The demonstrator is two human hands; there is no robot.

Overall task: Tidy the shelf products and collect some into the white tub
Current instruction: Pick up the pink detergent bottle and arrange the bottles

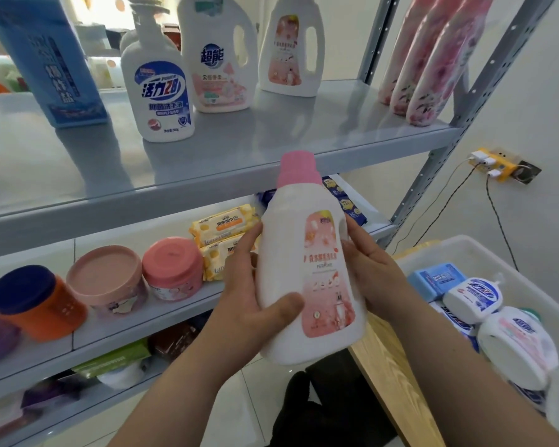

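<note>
Both hands hold one white bottle with a pink cap [307,269] upright in the air in front of the shelves: the left hand [242,304] curls round its side, thumb across the front, and the right hand [376,279] grips the handle side. To the right, the white tub [530,285] sits on a wooden bench [391,375], holding several packs and bottles. Beyond, the upper shelf [271,146] carries a pump bottle [160,91] and two detergent jugs.

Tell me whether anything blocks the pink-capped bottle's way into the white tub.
Nothing visible does. The left hand and right hand hold the pink-capped bottle beside the open white tub; only products already inside limit room.
</note>
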